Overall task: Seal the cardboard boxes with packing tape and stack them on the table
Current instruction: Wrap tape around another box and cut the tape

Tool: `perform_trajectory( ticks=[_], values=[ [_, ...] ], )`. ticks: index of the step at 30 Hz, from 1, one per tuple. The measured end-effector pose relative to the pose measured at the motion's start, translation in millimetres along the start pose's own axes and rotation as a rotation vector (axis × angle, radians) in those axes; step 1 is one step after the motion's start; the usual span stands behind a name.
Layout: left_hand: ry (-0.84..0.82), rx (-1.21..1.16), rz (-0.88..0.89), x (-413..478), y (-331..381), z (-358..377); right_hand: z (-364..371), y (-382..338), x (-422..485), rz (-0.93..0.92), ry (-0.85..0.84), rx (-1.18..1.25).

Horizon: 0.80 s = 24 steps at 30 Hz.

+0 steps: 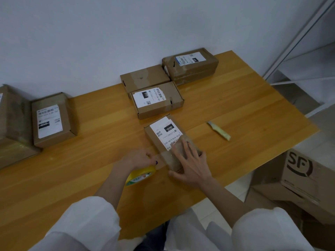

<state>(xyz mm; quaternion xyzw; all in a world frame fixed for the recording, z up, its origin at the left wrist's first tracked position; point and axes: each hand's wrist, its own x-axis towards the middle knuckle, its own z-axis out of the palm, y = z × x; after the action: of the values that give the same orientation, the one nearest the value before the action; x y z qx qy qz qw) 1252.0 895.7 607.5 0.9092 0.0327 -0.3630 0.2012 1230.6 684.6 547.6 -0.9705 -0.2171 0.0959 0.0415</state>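
Left hand (138,159) grips a yellow tape roll (141,175), fingers curled round it, low over the table (90,160) near its front edge. A clear strip of tape (164,157) runs from the roll to the near end of a small box (159,140). Right hand (189,164) lies flat on that end, fingers straight and spread, pressing the strip. The small box sits on the table, label up. A knife (218,130) lies to its right, apart. Beyond: a labelled box (155,101), a plain box (143,78) touching it, and a taped box (190,65) by the wall.
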Motion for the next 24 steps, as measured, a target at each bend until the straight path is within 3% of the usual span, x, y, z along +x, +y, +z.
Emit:
perform_trajectory(
  ticks=[3,6,9,11,14,19,24],
  values=[
    [0.020,0.009,0.011,-0.1,0.5,0.2,-8.6,29.4,0.2,-0.014,0.082,0.140],
    [0.031,0.014,0.019,-2.9,2.4,-0.2,-17.6,60.6,16.6,0.302,0.297,0.182],
    [0.032,0.012,0.016,-5.7,5.0,-3.2,-19.3,94.1,38.4,0.613,0.166,0.194],
    [0.032,0.015,0.005,-8.1,3.5,-2.8,-18.5,106.3,46.4,0.706,0.050,0.219],
    [0.090,0.037,0.000,-10.5,1.4,1.1,-12.6,107.9,50.1,0.706,0.007,0.169],
    [0.107,0.058,0.008,-12.3,3.6,1.4,-10.3,94.4,45.0,0.710,0.101,0.172],
    [0.109,0.077,0.022,-10.8,4.3,1.2,-23.5,45.5,25.3,0.657,0.373,0.428]
  ],
)
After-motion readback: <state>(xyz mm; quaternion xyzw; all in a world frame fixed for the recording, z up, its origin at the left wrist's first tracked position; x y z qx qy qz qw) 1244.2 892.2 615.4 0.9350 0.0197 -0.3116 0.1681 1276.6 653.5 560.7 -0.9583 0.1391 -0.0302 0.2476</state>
